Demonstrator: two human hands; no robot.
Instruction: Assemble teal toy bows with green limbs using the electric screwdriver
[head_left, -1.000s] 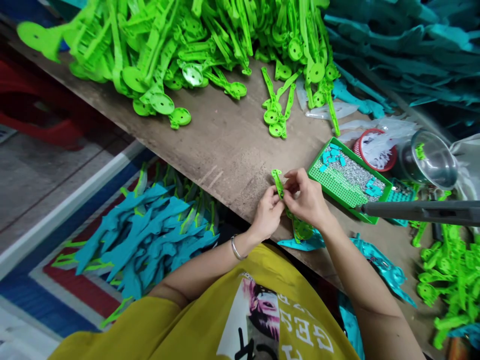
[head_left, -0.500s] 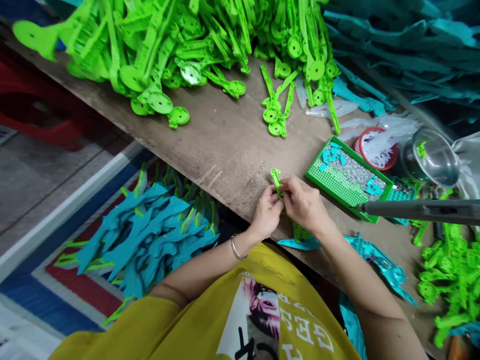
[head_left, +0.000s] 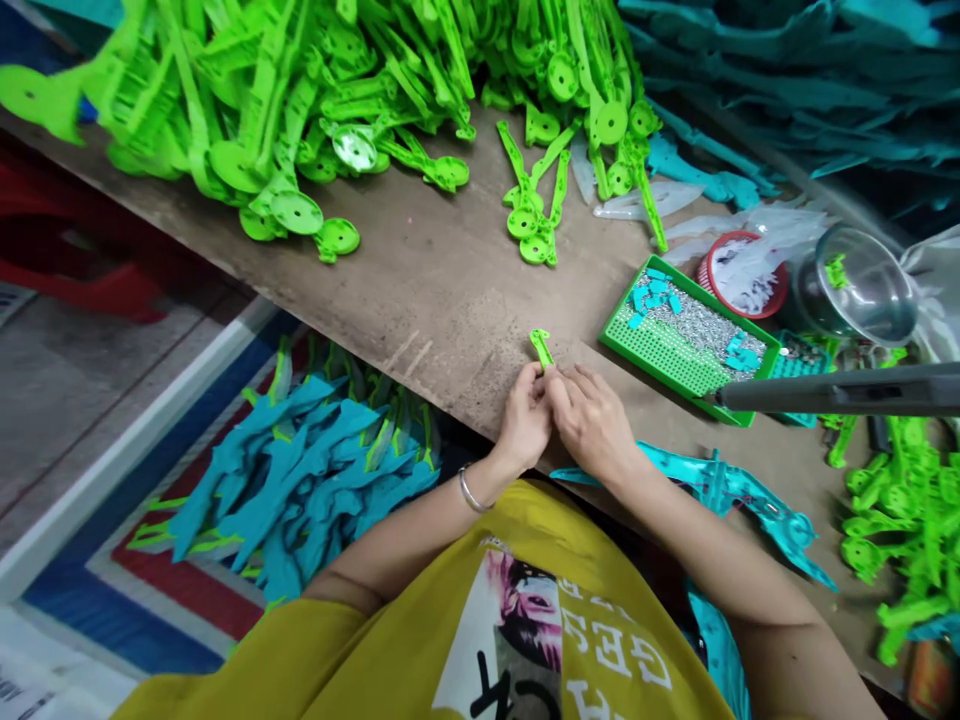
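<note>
Both hands meet at the table's near edge around a small green plastic part (head_left: 540,347), whose hooked end sticks up past the fingers. My left hand (head_left: 525,418), with a silver bangle at the wrist, is closed on its lower end. My right hand (head_left: 592,420) is pressed against it from the right, fingers curled over the part; the fingertips are partly hidden. Beside my right forearm lies a teal shell piece (head_left: 720,485) with thin wires. Two or so joined green pieces (head_left: 534,215) rest farther up the table.
A big pile of green parts (head_left: 300,100) covers the table's far left. At the right stand a green basket (head_left: 660,365) of small metal pieces, a red basket (head_left: 705,270), a metal bowl (head_left: 862,290) and a grey tool (head_left: 840,391). Teal parts (head_left: 300,470) fill the lower left.
My right hand has turned and closed in over the green part, covering more of it. The view has shifted slightly, so the table's contents appear farther left.
</note>
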